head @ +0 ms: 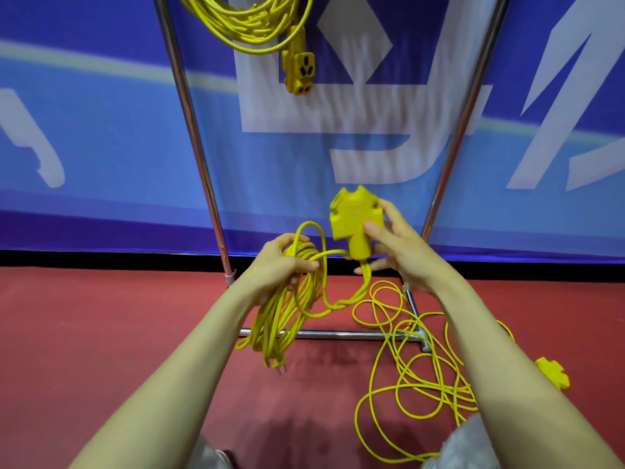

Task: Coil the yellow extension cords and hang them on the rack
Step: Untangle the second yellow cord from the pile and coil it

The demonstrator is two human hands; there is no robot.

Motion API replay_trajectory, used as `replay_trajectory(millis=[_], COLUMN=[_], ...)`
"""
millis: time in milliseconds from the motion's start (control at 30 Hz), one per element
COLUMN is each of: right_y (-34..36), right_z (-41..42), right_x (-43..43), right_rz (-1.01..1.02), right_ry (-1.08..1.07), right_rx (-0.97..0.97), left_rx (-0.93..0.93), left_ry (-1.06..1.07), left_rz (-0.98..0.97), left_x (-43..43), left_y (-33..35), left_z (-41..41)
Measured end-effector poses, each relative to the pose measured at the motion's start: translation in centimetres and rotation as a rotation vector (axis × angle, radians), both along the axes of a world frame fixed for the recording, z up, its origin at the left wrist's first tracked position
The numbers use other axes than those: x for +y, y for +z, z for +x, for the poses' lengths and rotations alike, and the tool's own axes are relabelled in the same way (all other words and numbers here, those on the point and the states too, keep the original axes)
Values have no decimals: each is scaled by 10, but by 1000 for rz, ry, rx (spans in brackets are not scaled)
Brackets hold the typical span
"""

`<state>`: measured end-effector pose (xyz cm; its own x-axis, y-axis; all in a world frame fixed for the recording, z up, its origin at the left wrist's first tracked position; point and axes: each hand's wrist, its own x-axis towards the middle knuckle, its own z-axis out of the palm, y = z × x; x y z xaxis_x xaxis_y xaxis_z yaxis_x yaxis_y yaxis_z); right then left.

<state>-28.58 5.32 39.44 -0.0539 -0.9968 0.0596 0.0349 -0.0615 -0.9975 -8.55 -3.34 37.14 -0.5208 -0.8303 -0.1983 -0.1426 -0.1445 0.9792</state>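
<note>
My left hand (pixel 280 265) grips a coiled yellow extension cord (pixel 284 319) whose loops hang down toward the floor. My right hand (pixel 399 252) holds that cord's yellow multi-outlet socket head (pixel 355 221) by its neck, raised beside the coil. A short stretch of cord sags between both hands. One more coiled yellow cord (pixel 250 25) hangs from the top of the chrome rack (pixel 192 130), its socket (pixel 299 71) dangling. A loose yellow cord (pixel 422 367) lies tangled on the red floor at right, with its socket head (pixel 553 372) beside my right forearm.
The rack's chrome uprights (pixel 466 110) slant either side of my hands, and its base bar (pixel 324 334) lies on the red floor (pixel 118 316). A blue banner (pixel 101 130) with white lettering stands right behind the rack. My knees show at the bottom edge.
</note>
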Motion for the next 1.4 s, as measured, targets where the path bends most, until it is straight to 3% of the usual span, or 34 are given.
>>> replay_trajectory(millis=[133, 200, 300, 467, 533, 667, 700, 833, 933, 1200, 1400], right_y=[-1, -6, -17, -29, -31, -35, -38, -42, -34, -27, -26], right_z=[0, 1, 3, 9, 8, -1, -2, 9, 16, 16, 6], right_x=[6, 4, -1, -4, -7, -18, -19, -20, -17, -17, -23], right_rz=[44, 21, -29, -82, -36, 293, 326, 415, 433, 262, -33], right_ry=[227, 256, 156, -52, -160, -318, -326, -232, -95, -119, -469], right_rx=[276, 552, 843, 1027, 976, 927, 837, 39, -341, -446, -622], left_rx=[88, 145, 221, 221, 220, 220, 207, 175, 186, 189, 118], left_ry=[54, 85, 108, 97, 112, 158, 154, 139, 157, 179, 195], left_rz=[76, 105, 126, 56, 34, 25, 20, 9, 10, -31, -47], left_x=[-1, -1, 3, 11, 12, 11, 12, 15, 13, 8, 8], left_y=[2, 5, 9, 12, 13, 11, 10, 6, 8, 9, 5], left_z=[1, 0, -2, -8, -9, -9, -9, -11, -10, -6, -5])
